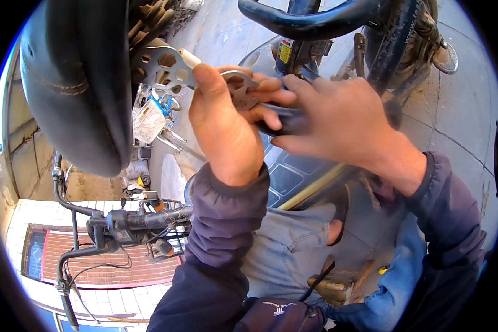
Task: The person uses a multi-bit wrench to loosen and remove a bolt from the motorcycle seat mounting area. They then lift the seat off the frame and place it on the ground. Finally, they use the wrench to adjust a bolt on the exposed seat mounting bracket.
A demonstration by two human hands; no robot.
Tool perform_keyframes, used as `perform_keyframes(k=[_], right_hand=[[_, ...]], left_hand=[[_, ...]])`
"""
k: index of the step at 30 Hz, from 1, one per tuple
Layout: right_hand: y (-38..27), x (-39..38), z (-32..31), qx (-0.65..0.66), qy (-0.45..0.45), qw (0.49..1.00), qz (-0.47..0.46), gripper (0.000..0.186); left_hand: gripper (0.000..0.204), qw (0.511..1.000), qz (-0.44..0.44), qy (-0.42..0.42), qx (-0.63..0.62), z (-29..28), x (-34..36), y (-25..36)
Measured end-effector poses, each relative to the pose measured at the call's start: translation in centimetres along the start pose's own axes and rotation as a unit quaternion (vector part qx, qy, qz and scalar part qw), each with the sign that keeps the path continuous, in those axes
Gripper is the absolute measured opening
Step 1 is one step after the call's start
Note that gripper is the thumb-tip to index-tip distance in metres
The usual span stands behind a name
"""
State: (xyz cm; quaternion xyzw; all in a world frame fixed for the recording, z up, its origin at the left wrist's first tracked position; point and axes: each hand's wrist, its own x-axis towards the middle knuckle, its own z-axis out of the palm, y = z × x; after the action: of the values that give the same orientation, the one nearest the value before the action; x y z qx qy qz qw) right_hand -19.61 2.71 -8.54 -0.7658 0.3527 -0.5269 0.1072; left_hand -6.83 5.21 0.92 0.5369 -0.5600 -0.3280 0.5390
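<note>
grey paved slabs (454, 116), outdoors, daylight; logged from my remote station, nearest first.

position: perforated metal plate (156, 67) at the left hand (227, 127), jutting leftward past the thumb, near the black saddle (74, 94). a round metal disc (242, 98) with cut-outs shows between that thumb and the fingers; i cannot tell whether plate and disc are one piece.

risk, my judgement: a slackened left thumb could let the plate twist and drop to the slabs; a knock from the right hand (343, 119), so close by, could cause the same. metal edges might also nick a fingertip.

grip, left: thumb and fingers closed on the metal, little gap. grip, right: blurred, fingers bent over a dark rounded part (286, 123); i cannot tell whether they clamp it or only lie near it.

beyond the hands: a bent dark frame tube (310, 25) at the top of view. farther off, lower left, a black handlebar (144, 221) with cables. farthest, a white tiled wall (113, 301) around a reddish slatted panel (116, 263).
</note>
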Motion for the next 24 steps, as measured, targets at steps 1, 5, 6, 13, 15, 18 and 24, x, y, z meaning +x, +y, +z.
perform_keyframes(k=[1, 5, 6, 13, 15, 18, 24], right_hand=[[0.0, 0.0, 0.0, -0.005, -0.008, 1.000, -0.001, 0.057], [-0.1, 0.1, 0.2, -0.015, -0.012, 1.000, -0.002, 0.059], [-0.1, 0.2, 0.3, -0.015, -0.007, 1.000, -0.002, 0.060], [0.3, 0.1, -0.2, -0.021, -0.027, 0.999, -0.005, 0.064], [0.3, 0.0, 0.0, -0.019, -0.015, 1.000, 0.003, 0.064], [0.4, 0.0, -0.1, -0.021, -0.010, 1.000, -0.007, 0.066], [0.6, 0.1, -0.3, 0.002, -0.021, 1.000, -0.017, 0.067]], left_hand=[[0.058, 1.000, 0.012, 0.005, -0.009, 0.4, 0.2, -0.1], [0.057, 0.998, 0.053, 0.006, -0.036, 1.1, 1.0, -0.8], [0.057, 0.997, 0.054, 0.000, -0.048, 0.9, 1.2, -1.1], [0.052, 0.995, -0.001, -0.049, -0.082, -0.8, -0.3, -0.2], [0.051, 0.998, -0.018, -0.065, -0.003, -1.2, -1.1, -0.1], [0.050, 0.988, -0.013, -0.081, 0.128, -1.9, -1.9, 0.5], [0.049, 0.982, -0.004, -0.046, 0.182, -2.7, -2.4, 0.9]])
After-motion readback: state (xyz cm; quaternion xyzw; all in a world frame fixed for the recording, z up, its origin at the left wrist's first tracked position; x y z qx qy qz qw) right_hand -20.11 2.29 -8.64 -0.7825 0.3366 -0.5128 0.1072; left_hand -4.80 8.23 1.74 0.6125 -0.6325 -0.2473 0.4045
